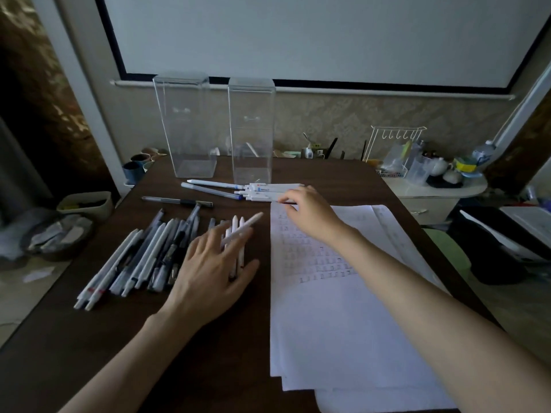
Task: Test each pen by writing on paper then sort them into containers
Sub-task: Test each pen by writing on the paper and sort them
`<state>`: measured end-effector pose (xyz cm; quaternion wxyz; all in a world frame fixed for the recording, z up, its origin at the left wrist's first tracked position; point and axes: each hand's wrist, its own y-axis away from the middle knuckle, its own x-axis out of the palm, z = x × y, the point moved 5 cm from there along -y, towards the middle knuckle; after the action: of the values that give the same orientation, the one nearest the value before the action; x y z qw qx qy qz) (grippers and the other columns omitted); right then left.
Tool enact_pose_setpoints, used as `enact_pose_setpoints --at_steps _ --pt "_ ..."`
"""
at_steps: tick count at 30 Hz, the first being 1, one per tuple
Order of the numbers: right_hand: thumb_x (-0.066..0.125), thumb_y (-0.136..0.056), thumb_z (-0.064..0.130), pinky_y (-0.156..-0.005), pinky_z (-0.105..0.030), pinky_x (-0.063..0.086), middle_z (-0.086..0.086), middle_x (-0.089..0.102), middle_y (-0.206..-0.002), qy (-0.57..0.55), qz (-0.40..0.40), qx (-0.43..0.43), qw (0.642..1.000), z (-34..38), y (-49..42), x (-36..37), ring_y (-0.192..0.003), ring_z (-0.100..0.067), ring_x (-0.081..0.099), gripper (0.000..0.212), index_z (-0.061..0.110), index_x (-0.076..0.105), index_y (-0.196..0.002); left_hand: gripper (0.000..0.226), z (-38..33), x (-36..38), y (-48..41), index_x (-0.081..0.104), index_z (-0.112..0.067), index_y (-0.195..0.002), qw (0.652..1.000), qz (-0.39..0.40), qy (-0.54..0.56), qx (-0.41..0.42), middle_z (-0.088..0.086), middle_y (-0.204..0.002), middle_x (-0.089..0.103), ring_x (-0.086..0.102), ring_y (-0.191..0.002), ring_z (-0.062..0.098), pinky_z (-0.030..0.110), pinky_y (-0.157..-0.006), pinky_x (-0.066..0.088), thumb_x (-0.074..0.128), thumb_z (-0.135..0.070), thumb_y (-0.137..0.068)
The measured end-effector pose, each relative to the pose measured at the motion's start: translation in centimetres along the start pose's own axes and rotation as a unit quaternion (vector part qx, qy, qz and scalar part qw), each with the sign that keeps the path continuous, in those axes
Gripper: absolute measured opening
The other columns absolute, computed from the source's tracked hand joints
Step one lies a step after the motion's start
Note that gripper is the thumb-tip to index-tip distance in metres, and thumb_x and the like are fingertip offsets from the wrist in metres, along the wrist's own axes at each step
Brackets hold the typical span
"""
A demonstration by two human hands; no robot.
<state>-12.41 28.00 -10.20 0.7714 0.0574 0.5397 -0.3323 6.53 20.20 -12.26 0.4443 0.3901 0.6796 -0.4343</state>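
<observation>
The white pen rises off the untested pen pile left of the paper, pinched between fingers of the left hand. The right hand grips a thin dark pen at the paper's far left corner. Risk: loose pens beyond the paper, before two clear containers, could mingle with untested ones on the worktop. Paper marks and pen labels are illegible.

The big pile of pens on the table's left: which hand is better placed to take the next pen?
Left. The left hand lies on the right edge of the pile and holds a white pen between its fingers; the right hand is away, at the top edge of the paper.
</observation>
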Motion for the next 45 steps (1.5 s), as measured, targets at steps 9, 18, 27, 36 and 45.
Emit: enact_pose_setpoints --at_steps 9,18,27,36,45 --pt "0.049 -0.096 0.016 -0.086 -0.034 0.039 -0.006 0.06 -0.114 0.126 0.007 -0.008 0.992 0.6 -4.9 3.0 -0.106 -0.023 0.048 0.019 0.012 0.061 -0.11 0.057 0.6 1.2 -0.4 0.033 -0.029 -0.143 0.999 0.015 -0.023 -0.03 -0.005 -0.154 0.022 0.018 -0.141 0.013 0.036 -0.113 0.013 0.034 -0.056 -0.093" --pt "0.049 -0.095 0.008 -0.073 -0.033 0.044 -0.008 0.059 -0.09 0.111 -0.049 -0.096 0.988 1.8 -4.1 1.7 -0.086 -0.023 0.054 0.008 0.005 0.048 -0.103 0.051 1.0 1.1 -0.5 0.055 -0.021 -0.129 0.998 -0.007 -0.043 -0.04 0.004 -0.137 0.051 0.047 -0.126 0.022 0.04 -0.101 0.037 0.053 -0.05 -0.087" --pt "0.036 -0.083 0.067 -0.065 -0.029 0.034 0.009 0.047 -0.066 0.077 -0.102 -0.083 0.988 2.3 6.0 -3.1 -0.064 -0.012 0.046 0.053 0.016 0.046 -0.069 0.054 -1.5 0.0 0.4 0.063 -0.021 -0.117 0.998 -0.019 -0.02 0.061 0.004 -0.127 0.056 0.052 -0.118 0.023 0.037 -0.097 0.038 0.033 -0.054 -0.087" --pt "0.051 -0.083 0.052 -0.06 -0.025 0.032 0.011 0.044 -0.059 0.003 -0.151 -0.055 0.987 1.8 12.6 -4.5 -0.056 -0.009 0.044 0.039 0.02 0.041 -0.064 0.074 -4.5 1.0 3.2 0.047 -0.032 -0.133 0.961 0.095 0.096 0.24 -0.013 -0.14 0.041 0.033 -0.123 -0.004 0.013 -0.099 0.021 0.009 -0.073 -0.085" --pt "0.037 -0.09 0.047 -0.057 -0.02 0.043 -0.008 0.065 -0.075 -0.385 -0.2 0.089 0.897 2.7 12.8 -4.6 -0.062 -0.008 0.057 0.041 0.014 0.062 -0.085 0.056 -3.8 1.5 5.2 0.033 -0.037 -0.142 0.941 0.132 0.088 0.3 -0.018 -0.149 0.025 0.01 -0.135 -0.011 0.027 -0.11 0.02 0.027 -0.063 -0.093"
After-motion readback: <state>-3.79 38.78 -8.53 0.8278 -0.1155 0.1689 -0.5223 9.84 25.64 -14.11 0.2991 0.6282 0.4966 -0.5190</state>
